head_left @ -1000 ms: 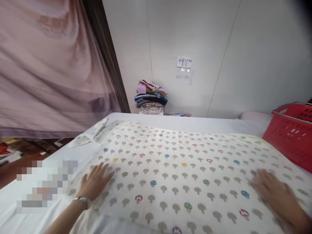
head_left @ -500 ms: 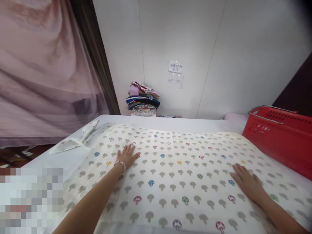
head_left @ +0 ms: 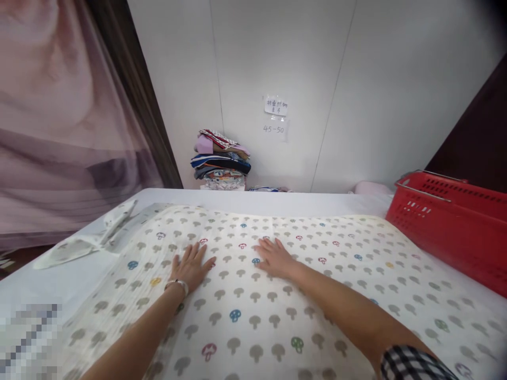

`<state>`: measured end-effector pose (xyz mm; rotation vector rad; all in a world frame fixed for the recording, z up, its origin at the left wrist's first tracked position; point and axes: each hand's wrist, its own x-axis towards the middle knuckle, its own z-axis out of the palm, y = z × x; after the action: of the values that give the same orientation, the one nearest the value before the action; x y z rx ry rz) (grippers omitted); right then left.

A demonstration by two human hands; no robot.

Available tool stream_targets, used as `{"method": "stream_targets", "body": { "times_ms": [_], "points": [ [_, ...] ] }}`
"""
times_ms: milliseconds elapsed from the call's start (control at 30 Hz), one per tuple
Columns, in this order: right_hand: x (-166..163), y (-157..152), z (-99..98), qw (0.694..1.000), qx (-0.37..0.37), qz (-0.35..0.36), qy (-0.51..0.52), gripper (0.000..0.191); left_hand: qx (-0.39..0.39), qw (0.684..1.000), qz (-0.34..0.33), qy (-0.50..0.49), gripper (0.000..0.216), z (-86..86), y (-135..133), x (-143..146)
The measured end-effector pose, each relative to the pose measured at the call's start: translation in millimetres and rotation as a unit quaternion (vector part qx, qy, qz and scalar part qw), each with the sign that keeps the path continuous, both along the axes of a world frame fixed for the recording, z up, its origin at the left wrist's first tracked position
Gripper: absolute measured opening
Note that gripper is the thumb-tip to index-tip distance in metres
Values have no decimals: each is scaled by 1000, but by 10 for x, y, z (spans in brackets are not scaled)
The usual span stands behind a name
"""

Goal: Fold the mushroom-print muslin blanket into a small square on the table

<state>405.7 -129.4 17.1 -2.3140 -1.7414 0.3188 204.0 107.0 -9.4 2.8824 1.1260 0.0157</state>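
Note:
A white cloth [head_left: 273, 311] printed with grey and coloured mushrooms lies spread over the white table [head_left: 253, 200]. Left of its middle, my left hand [head_left: 190, 268] rests flat on the fabric with fingers apart; a bracelet [head_left: 177, 285] circles that wrist. My right hand [head_left: 275, 257] also lies palm down on the cloth, near the centre, fingers stretched out and holding nothing. Slight wrinkles run along the cloth's left side. At its far left, a strip with ties [head_left: 85, 243] of matching pale fabric trails across the table.
A red plastic basket [head_left: 455, 227] with metal handles stands at the right edge. Behind the table, a stack of folded cloths [head_left: 222, 161] sits by the white wall. A pink curtain [head_left: 59, 121] hangs on the left. Paper notes [head_left: 276, 105] are stuck on the wall.
My right hand has moved left across the cloth, from its right part to near the centre. My left hand stays at nearly the same spot on the fabric. The view has shifted slightly.

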Motion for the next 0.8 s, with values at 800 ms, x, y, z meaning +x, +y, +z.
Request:
{"method": "stream_targets", "body": {
  "times_ms": [800],
  "points": [
    [1477,-80,-143,976,-81,-202,9,74,-3,999,38,-16,74,-90,77,-60]
  ]
}}
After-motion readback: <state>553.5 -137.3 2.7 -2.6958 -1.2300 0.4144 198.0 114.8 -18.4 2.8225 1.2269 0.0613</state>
